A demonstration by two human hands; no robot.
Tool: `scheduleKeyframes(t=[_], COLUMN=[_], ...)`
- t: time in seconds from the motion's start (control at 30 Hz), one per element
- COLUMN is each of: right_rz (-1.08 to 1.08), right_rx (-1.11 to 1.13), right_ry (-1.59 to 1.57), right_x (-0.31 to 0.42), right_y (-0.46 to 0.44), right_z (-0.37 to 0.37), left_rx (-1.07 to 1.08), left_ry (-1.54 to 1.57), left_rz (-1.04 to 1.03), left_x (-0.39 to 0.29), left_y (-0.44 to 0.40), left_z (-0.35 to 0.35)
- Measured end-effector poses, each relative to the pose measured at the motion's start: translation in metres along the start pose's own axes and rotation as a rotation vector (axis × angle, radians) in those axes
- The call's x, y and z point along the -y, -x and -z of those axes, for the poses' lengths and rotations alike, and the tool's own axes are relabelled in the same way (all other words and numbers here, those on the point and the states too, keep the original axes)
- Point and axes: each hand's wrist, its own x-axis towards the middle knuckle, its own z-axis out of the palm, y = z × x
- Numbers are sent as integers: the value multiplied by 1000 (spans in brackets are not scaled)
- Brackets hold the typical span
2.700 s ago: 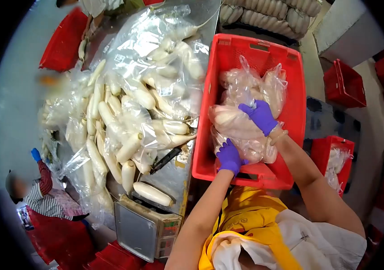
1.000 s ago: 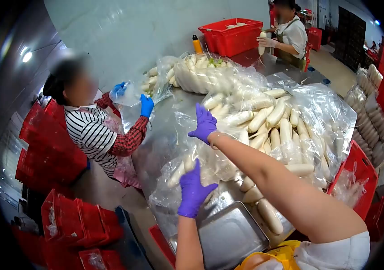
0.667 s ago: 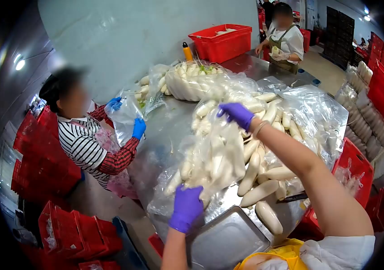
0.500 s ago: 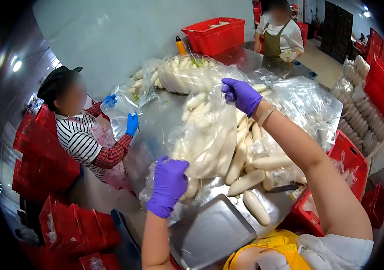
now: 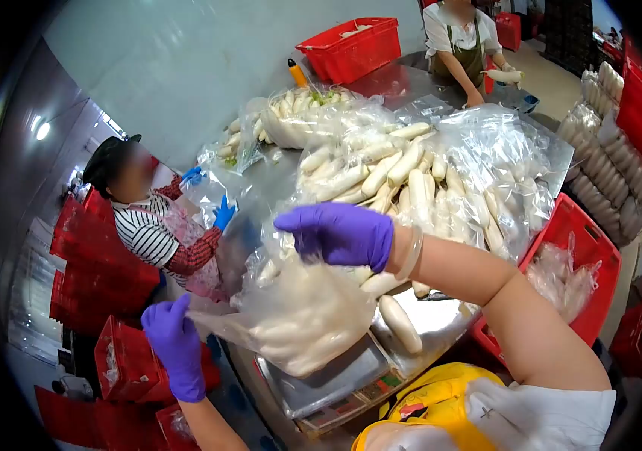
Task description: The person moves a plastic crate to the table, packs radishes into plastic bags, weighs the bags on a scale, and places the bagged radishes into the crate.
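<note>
A clear plastic bag of white radishes [image 5: 313, 319] hangs in front of me, low over the metal pan of a scale [image 5: 351, 379]. My left hand [image 5: 176, 342], in a purple glove, pinches one stretched corner of the bag. My right hand [image 5: 339, 234], gloved likewise, is curled closed at the bag's upper edge; its fingertips are partly hidden. Whether the bag touches the pan I cannot tell. One loose white radish [image 5: 400, 325] lies beside the pan. Beyond my right hand, a heap of white radishes [image 5: 381, 177] covers the metal table.
Clear bags [image 5: 497, 143] lie over the heap's right side. A red crate [image 5: 599, 293] with plastic bags stands right. A co-worker in blue gloves [image 5: 224, 213] handles plastic at left; another person [image 5: 460, 45] holds a radish at the back. A red crate [image 5: 351, 56] stands far back.
Both hands have brought the bag of radishes down and toward me, from above the heap to over the scale pan. My left hand has moved left, stretching the bag's corner.
</note>
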Motion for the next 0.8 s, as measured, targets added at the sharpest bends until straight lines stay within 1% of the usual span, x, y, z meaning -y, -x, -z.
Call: scheduleKeyframes(t=[0.03, 0.1, 0.17, 0.23, 0.3, 0.37, 0.43, 0.47, 0.5, 0.57, 0.6, 0.63, 0.7, 0.73, 0.77, 0.8], right_rz=[3, -52, -151, -139, -124, -76, -113, -143, -134, -176, -172, -172, -295, -367, -359, -254], right_rx=[-41, -69, -113, 32, -103, -141, -176, -202, -211, -245, -225, -229, -108, -92, -47, -53], right_ry=[35, 37, 17, 212, 548, 598, 613, 651, 658, 868, 955, 963, 1012, 1061, 1167, 1053], right_x=[-18, -61, -75, -111, -117, -120, -126, -123, -123, -123, -132, -139, -151, -154, -153, -148], right_y=[4, 14, 41, 49, 70, 78, 84, 87, 88, 90, 88, 89, 97, 102, 106, 113], right_z=[-1, 14, 3, 38, 33, 37, 33, 24, 14, -2, 0, -1, -5, -7, -12, -25], left_rx=[-49, -77, -17, 132, -3, -13, -330, -168, -169, -187, -193, -120, 24, 31, -63, -170], left_ry=[-71, -92, -130, -106, 316, 472, 1086, 1006, 1018, 910, 921, 783, 503, 506, 842, 1179], left_rz=[16, 62, 214, 474, 709, 829, 1003, 1162, 1152, 991, 991, 943, 841, 851, 940, 1012], left_x=[-1, 0, -3, -19, -27, -41, -44, -76, -80, -80, -76, -69, -58, -56, -58, -58], left_y=[17, 64, 112, 151, 190, 206, 229, 198, 202, 210, 215, 220, 226, 231, 223, 218], left_z=[8, 6, 5, 10, 2, 5, -23, 23, 23, 23, 21, 19, 18, 16, 18, 21])
